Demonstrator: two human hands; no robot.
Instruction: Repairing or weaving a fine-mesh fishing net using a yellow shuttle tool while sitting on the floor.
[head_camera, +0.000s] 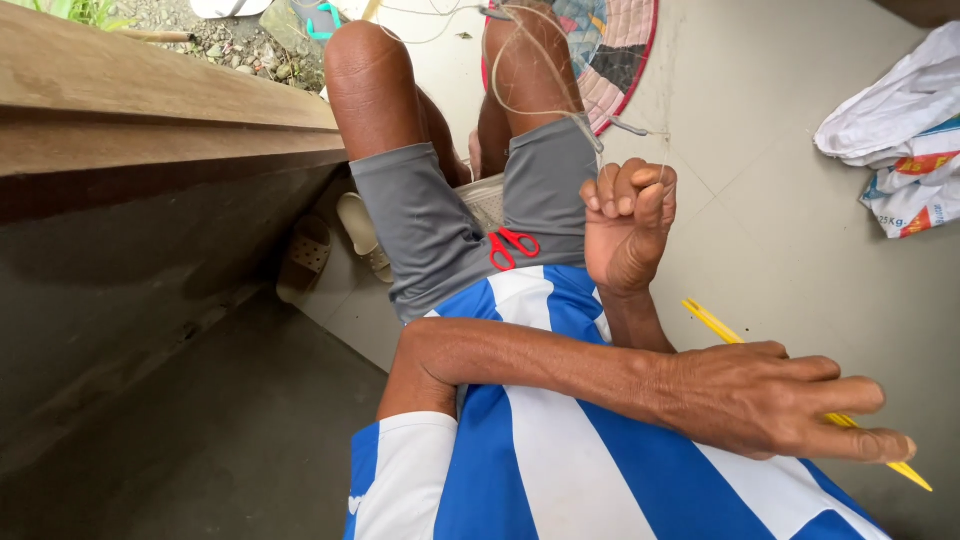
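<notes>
Over on the far left you've got a wooden ledge (150, 95) running along, with a dark wall dropping below it. Just past its lower edge a pair of beige sandals (335, 245) lies on the tiled floor (780, 250), tucked in beside your thigh.

Moving in, your knees are up and your grey shorts (430, 225) fill the middle. A small pair of red-handled scissors (512, 247) sits right on your lap, at the hem of the blue-and-white striped shirt (560, 450). Thin clear fishing line (545, 75) loops around your far knee and trails down toward the fist (hard to trace exactly where it ends). Behind that knee there's a round woven fan (615, 50) with a red rim, lying flat on the floor.

Your right hand (630, 225) is up just right of the scissors, curled into a tight fist, and the line seems to run into it, though I can't tell for sure it's pinched in there.

Your left arm crosses over your body, so your left hand (775, 400) ends up furthest right, fingers stretched out and lying over a yellow netting needle (715, 322), whose ends poke out on either side of the hand. Whether you're actually gripping it I can't tell.

Top right corner, a crumpled white sack (900, 130) lies on the floor, well apart from both hands.
</notes>
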